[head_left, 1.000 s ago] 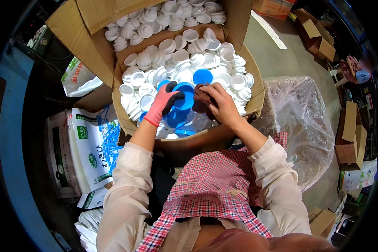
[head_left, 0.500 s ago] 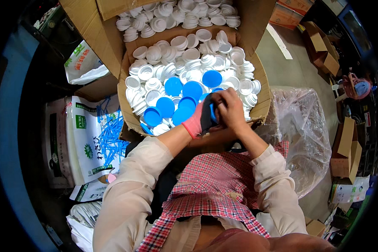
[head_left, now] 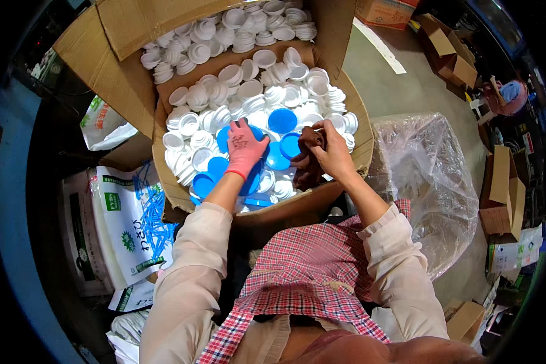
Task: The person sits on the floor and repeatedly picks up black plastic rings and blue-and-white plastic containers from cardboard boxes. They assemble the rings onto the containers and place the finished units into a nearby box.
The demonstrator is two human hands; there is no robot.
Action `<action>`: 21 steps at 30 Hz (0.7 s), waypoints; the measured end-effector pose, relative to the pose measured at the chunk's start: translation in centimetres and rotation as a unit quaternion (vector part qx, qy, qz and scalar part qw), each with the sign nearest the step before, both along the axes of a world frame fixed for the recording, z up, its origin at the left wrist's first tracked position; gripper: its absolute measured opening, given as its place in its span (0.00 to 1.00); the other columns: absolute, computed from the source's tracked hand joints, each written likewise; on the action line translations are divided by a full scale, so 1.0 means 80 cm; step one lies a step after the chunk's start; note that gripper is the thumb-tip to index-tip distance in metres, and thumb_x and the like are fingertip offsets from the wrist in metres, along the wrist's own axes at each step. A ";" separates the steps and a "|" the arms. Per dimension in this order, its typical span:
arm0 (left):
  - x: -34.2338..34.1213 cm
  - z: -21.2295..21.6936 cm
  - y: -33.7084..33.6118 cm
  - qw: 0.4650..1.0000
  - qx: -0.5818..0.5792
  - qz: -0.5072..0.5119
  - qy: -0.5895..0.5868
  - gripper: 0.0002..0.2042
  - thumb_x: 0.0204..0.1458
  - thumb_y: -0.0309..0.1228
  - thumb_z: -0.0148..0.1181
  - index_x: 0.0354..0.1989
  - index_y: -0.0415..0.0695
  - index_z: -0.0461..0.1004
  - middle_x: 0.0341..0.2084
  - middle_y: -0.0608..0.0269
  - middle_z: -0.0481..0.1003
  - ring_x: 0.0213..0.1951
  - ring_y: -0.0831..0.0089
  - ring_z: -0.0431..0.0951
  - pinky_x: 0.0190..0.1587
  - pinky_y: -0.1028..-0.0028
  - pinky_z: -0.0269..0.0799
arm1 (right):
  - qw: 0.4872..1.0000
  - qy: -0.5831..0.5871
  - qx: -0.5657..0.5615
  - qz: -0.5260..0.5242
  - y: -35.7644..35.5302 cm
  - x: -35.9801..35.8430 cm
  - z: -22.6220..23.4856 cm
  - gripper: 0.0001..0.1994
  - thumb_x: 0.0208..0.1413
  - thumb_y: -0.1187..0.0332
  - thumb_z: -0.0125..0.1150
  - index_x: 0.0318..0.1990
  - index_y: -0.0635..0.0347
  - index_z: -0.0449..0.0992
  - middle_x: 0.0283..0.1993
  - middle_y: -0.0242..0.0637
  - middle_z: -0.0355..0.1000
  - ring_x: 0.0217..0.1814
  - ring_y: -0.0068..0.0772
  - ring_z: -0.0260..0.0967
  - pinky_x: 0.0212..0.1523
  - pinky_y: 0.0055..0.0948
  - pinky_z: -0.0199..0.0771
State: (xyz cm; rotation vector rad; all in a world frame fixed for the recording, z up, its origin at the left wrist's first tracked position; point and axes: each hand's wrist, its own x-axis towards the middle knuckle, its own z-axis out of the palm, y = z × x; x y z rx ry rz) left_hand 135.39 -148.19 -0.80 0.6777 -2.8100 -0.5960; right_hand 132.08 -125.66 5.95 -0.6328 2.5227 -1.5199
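My left hand [head_left: 246,148], in a pink glove with dark fingertips, reaches down onto the blue round lids in the carton. Its thumb stands apart from the fingers, and it touches a blue lid [head_left: 223,139] partly hidden beneath it. On the right, my bare right hand [head_left: 333,151] is closed on a crumpled brown cloth [head_left: 309,167] that hangs over the near side of the carton. Between the hands lie more blue lids [head_left: 277,156], and another blue lid [head_left: 282,121] rests farther back. All of them lie on a heap of white plastic caps [head_left: 249,90].
The caps fill a large cardboard carton [head_left: 361,136] with raised flaps. To its right stands a clear plastic bag [head_left: 424,182]. On the left, blue sticks [head_left: 153,209] lie on a printed white sack [head_left: 118,230]. Open boxes [head_left: 446,51] line the floor at far right.
My left hand has moved left, away from my right hand and onto the blue lids. A blue lid between the hands is gone from there. The brown cloth now shows in my right hand.
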 end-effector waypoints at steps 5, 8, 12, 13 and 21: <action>0.003 0.037 -0.005 0.794 0.568 -0.179 0.122 0.24 0.51 0.33 0.62 0.57 0.41 0.66 0.48 0.57 0.73 0.48 0.68 0.73 0.52 0.70 0.69 | 0.988 0.088 -0.124 0.030 -0.019 0.015 0.010 0.15 0.47 0.77 0.59 0.44 0.60 0.70 0.42 0.47 0.70 0.47 0.50 0.70 0.46 0.36 0.71; 0.013 0.010 0.034 0.619 0.734 -0.214 0.178 0.16 0.58 0.27 0.50 0.55 0.41 0.67 0.47 0.59 0.74 0.47 0.70 0.74 0.51 0.69 0.71 | 0.936 0.302 -0.070 0.167 -0.043 0.028 -0.011 0.17 0.40 0.77 0.62 0.42 0.56 0.72 0.40 0.42 0.67 0.42 0.50 0.68 0.43 0.38 0.71; 0.021 0.001 0.021 0.406 0.908 -0.082 0.059 0.12 0.58 0.29 0.50 0.49 0.42 0.69 0.40 0.57 0.75 0.44 0.67 0.77 0.50 0.66 0.74 | 0.929 0.335 0.034 0.155 -0.040 0.053 0.003 0.15 0.42 0.76 0.61 0.41 0.54 0.73 0.37 0.41 0.65 0.41 0.46 0.68 0.39 0.37 0.72; 0.028 0.006 0.030 0.569 0.789 -0.206 0.106 0.14 0.58 0.31 0.52 0.50 0.42 0.68 0.41 0.56 0.75 0.43 0.67 0.77 0.50 0.66 0.74 | 0.923 0.357 0.037 0.139 -0.042 0.049 0.004 0.15 0.42 0.75 0.61 0.40 0.53 0.72 0.36 0.41 0.63 0.40 0.46 0.68 0.38 0.39 0.71; 0.044 0.010 0.058 0.882 0.299 -0.214 0.296 0.18 0.55 0.32 0.58 0.54 0.40 0.68 0.46 0.57 0.75 0.47 0.69 0.75 0.50 0.70 0.71 | 0.983 0.151 0.103 0.012 -0.033 0.030 0.006 0.14 0.45 0.77 0.58 0.42 0.60 0.69 0.38 0.51 0.68 0.43 0.61 0.67 0.40 0.48 0.69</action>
